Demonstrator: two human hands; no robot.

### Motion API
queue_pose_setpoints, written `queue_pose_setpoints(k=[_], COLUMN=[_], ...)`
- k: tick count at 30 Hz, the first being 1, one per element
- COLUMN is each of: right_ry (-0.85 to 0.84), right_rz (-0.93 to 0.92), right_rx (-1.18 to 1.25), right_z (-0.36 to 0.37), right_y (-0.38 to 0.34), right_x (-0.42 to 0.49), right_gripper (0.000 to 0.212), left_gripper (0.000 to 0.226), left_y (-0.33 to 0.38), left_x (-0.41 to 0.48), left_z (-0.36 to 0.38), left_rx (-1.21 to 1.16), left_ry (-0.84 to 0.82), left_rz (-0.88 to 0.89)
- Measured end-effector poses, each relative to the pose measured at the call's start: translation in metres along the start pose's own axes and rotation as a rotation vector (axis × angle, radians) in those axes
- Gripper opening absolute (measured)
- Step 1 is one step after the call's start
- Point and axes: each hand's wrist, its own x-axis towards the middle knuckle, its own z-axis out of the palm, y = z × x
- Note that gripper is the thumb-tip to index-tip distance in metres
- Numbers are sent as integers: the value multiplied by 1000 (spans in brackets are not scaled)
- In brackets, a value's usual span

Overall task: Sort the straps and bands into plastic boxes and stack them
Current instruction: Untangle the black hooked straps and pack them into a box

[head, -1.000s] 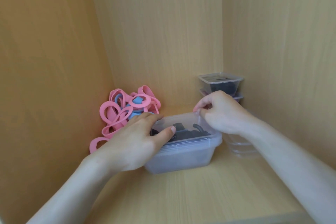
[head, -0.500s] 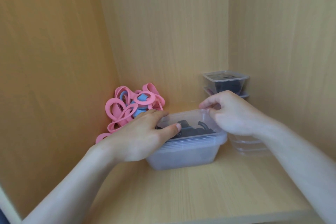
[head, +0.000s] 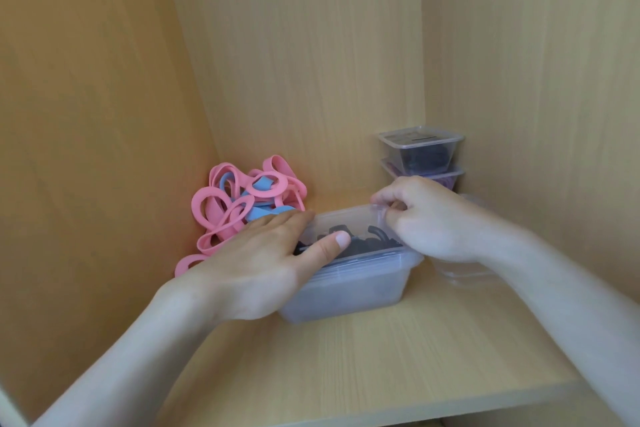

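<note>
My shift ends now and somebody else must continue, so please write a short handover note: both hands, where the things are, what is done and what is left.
Left hand: open, lying flat on the front box, which holds dark straps.
Right hand: pinches the far right corner of that box's rim.
Done: two lidded boxes stand stacked in the back right corner.
Left: close the front box, if it is not closed yet, and stack it. The pink and blue bands lie unsorted in a heap in the back left corner. Empty clear containers sit beside the right forearm.
</note>
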Motion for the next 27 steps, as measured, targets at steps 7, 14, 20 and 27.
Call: queue_pose_setpoints(k=[7,14,20,27], right_ry=[33,33,68,-5], right_rz=[73,54,6,-22], right_rx=[326,325,159,127], right_z=[-6,-3,5,5], right_y=[0,1,6,6], right_x=[2,2,4,6], right_gripper=[15,16,21,24], left_gripper=[116,116,119,124], left_y=[-2,-4,-3,-5], left_x=[6,9,11,8], left_z=[-2,-5,-1,3], left_rx=[-7,-170,-76,-72], left_ry=[-31,-60,-49,-31], left_rz=[11,-2,4,-6])
